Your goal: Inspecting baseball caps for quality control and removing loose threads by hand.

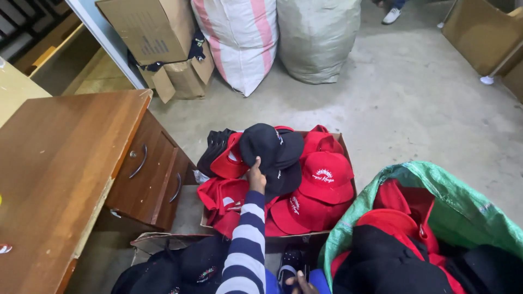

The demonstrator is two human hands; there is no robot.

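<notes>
My left hand (pixel 256 176), in a blue and white striped sleeve, reaches forward and grips the brim of a black cap (pixel 269 146). That cap lies on top of a pile of red caps (pixel 326 177) and black caps in a low cardboard box (pixel 344 142) on the floor. Only the fingers of my right hand (pixel 301 283) show at the bottom edge. They rest by a dark object beside blue cloth, and their grip is hidden.
A green woven sack (pixel 457 204) of red and black caps stands open at right. More black caps (pixel 180 267) lie at bottom left. A wooden desk (pixel 54 163) with drawers (pixel 147 174) is at left. Cardboard boxes (pixel 155 27), two large sacks (pixel 239 43) and another person's shoe (pixel 391 15) are beyond.
</notes>
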